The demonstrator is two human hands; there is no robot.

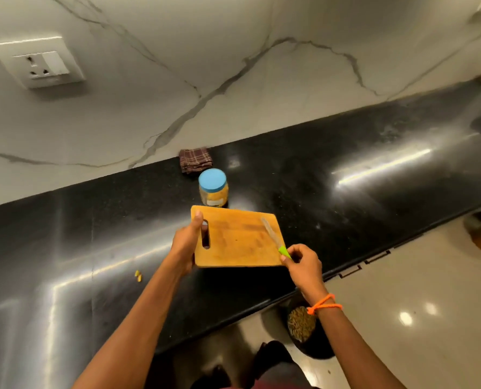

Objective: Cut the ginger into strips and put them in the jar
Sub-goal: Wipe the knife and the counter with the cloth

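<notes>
The black worktop (346, 153) runs slantwise under a marble wall, and the biggest thing in play over it is the wooden cutting board (239, 240). The left hand (187, 242) grips the board at its slotted handle end, thumb laid along the top edge. Whether the board is lifted or resting on the worktop cannot be told. The right hand (303, 265) is curled round the green handle of a knife (274, 237), whose blade lies flat across the board's right side.

The board's face shows no ginger, only dark marks. So the cutting looks finished, or not yet started; with the jar capped, the person is probably setting the board and knife down or carrying them off. The next move calls for finding the ginger and uncapping the jar.

The jar (214, 189) stands just beyond the board's far edge, its blue lid on, with yellowish contents inside that cannot be identified. A folded checked cloth (195, 160) lies behind it against the wall. On the floor, a dark bowl (303, 327) holds brownish scraps. Two small yellow bits (138, 275), possibly ginger, lie on the worktop left of the left forearm.
</notes>
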